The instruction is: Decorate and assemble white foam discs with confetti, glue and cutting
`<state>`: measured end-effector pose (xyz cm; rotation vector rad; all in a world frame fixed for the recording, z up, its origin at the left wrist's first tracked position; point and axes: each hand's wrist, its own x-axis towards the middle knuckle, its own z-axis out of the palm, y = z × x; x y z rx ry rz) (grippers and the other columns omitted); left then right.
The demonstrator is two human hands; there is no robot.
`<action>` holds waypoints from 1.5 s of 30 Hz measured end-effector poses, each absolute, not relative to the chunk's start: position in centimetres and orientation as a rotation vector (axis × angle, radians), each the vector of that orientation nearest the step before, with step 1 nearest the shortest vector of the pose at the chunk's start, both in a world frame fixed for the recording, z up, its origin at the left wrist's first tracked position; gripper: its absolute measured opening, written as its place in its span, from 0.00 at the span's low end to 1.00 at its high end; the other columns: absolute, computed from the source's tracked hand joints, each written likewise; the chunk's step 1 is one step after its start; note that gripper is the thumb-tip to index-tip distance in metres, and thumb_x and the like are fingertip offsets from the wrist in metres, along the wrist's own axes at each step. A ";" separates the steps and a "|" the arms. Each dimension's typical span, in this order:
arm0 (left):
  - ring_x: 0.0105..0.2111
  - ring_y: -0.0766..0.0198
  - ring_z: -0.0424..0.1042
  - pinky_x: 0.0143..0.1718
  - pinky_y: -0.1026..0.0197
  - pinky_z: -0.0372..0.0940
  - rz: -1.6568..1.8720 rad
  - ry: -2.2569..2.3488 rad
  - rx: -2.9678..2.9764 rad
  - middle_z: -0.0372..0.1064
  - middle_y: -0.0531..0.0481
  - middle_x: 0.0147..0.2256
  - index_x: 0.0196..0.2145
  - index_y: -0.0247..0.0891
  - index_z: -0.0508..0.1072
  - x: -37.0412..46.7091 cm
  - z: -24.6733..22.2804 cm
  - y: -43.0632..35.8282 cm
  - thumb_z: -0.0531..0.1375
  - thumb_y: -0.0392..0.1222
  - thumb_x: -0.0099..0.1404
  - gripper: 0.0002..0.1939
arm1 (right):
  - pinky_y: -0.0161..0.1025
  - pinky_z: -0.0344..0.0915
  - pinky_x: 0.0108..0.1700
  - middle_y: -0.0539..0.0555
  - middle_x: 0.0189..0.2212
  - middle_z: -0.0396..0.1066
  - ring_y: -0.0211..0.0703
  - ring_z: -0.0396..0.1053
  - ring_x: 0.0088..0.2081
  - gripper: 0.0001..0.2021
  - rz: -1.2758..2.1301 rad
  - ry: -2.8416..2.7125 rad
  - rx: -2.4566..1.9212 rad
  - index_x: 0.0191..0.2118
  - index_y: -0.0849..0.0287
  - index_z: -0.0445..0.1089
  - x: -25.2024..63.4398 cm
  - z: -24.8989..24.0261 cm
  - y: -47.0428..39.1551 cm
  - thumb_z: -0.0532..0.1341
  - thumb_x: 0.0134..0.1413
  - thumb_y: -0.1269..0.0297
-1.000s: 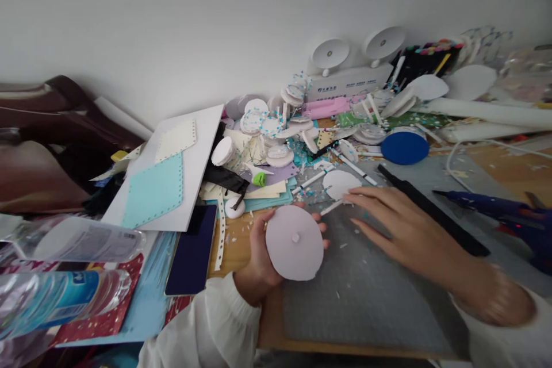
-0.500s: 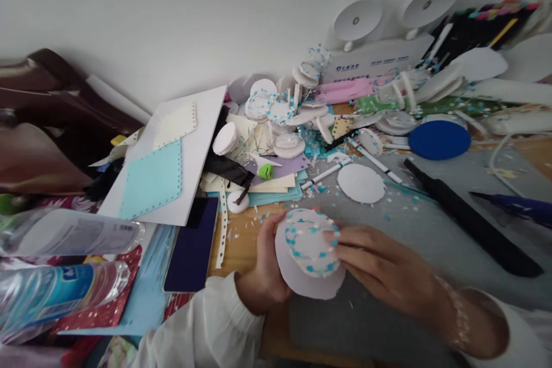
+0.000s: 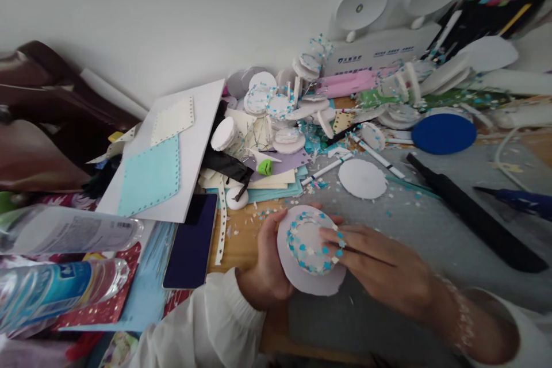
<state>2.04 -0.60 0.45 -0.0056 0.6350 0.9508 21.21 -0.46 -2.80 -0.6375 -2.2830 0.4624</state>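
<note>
My left hand [image 3: 272,259] is closed round the left side of a plain white disc [image 3: 297,283], thumb at its upper edge, fingers beneath. On that disc lies a smaller round white piece [image 3: 311,244], ringed with tiny blue and white stars. My right hand [image 3: 379,267] comes in from the right, its fingertips over the small piece's right rim; the thumb is hidden. Behind the hands, another white disc [image 3: 363,179] lies on the grey mat [image 3: 435,230].
A heap of white discs and star-trimmed pieces [image 3: 280,104] fills the back. Right are a black long-handled tool [image 3: 478,215], a blue disc [image 3: 444,133] and a blue tool [image 3: 517,201]. Left are a phone [image 3: 190,253], a white board [image 3: 196,155] and plastic bottles [image 3: 77,230].
The star-ringed piece has shifted slightly lower and now sits flatter and more central on the larger disc. My right fingertips have moved with it; my left hand keeps its hold.
</note>
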 end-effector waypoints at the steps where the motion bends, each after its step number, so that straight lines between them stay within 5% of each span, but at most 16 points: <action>1: 0.50 0.42 0.73 0.53 0.46 0.63 0.954 0.635 0.000 0.78 0.37 0.38 0.45 0.30 0.75 2.0 0.4 -0.6 0.50 0.50 0.63 0.25 | 0.43 0.68 0.61 0.54 0.52 0.73 0.44 0.69 0.56 0.17 0.469 -2.280 -0.635 0.53 0.56 0.71 21.3 -3.0 -0.5 0.54 0.63 0.77; 14: 0.45 0.48 0.76 0.50 0.51 0.64 0.980 0.555 0.088 0.77 0.37 0.45 0.54 0.31 0.71 1.7 0.0 -0.4 0.51 0.50 0.64 0.28 | 0.41 0.69 0.59 0.61 0.51 0.74 0.46 0.69 0.55 0.16 0.377 -2.263 -0.610 0.50 0.62 0.72 20.8 -1.6 0.0 0.57 0.58 0.81; 24: 0.55 0.39 0.69 0.59 0.42 0.55 0.907 0.415 0.044 0.73 0.35 0.52 0.61 0.30 0.65 0.6 -0.3 1.9 0.48 0.60 0.65 0.37 | 0.47 0.61 0.62 0.55 0.63 0.62 0.49 0.59 0.64 0.22 1.150 -1.791 -0.790 0.64 0.49 0.59 21.0 -0.4 0.9 0.53 0.65 0.63; 26: 0.56 0.39 0.68 0.60 0.42 0.54 0.898 0.415 0.041 0.72 0.34 0.53 0.61 0.29 0.64 0.6 -0.4 2.0 0.48 0.60 0.65 0.37 | 0.44 0.66 0.56 0.55 0.59 0.67 0.48 0.65 0.59 0.19 1.246 -1.665 -0.831 0.61 0.51 0.63 20.8 -1.0 1.0 0.52 0.67 0.59; 28: 0.56 0.39 0.68 0.60 0.40 0.54 0.925 0.417 0.041 0.72 0.33 0.52 0.61 0.29 0.64 0.6 -0.5 2.0 0.47 0.60 0.66 0.36 | 0.41 0.69 0.45 0.55 0.47 0.75 0.43 0.75 0.41 0.15 1.262 -1.474 -0.919 0.50 0.53 0.71 20.8 -1.3 1.2 0.50 0.67 0.58; 31: 0.55 0.39 0.69 0.59 0.38 0.54 0.999 0.437 0.046 0.74 0.32 0.50 0.61 0.30 0.64 0.6 -0.5 2.0 0.48 0.59 0.66 0.36 | 0.39 0.65 0.32 0.50 0.26 0.74 0.34 0.61 0.18 0.15 1.219 -1.254 -0.980 0.37 0.56 0.72 21.0 -1.3 1.5 0.50 0.66 0.59; 35: 0.56 0.40 0.68 0.58 0.37 0.56 1.055 0.493 0.084 0.75 0.33 0.49 0.58 0.29 0.67 0.7 -0.4 1.9 0.48 0.58 0.66 0.33 | 0.40 0.65 0.34 0.46 0.16 0.64 0.40 0.66 0.24 0.12 1.205 -1.233 -0.978 0.34 0.56 0.69 20.9 -1.3 1.7 0.53 0.64 0.57; 45: 0.57 0.46 0.68 0.59 0.46 0.58 1.205 0.570 0.159 0.76 0.38 0.48 0.60 0.33 0.65 1.1 -1.1 2.0 0.53 0.52 0.66 0.29 | 0.33 0.66 0.19 0.51 0.32 0.71 0.40 0.73 0.27 0.19 1.607 -1.377 -0.962 0.46 0.55 0.59 18.8 -1.9 0.9 0.61 0.58 0.49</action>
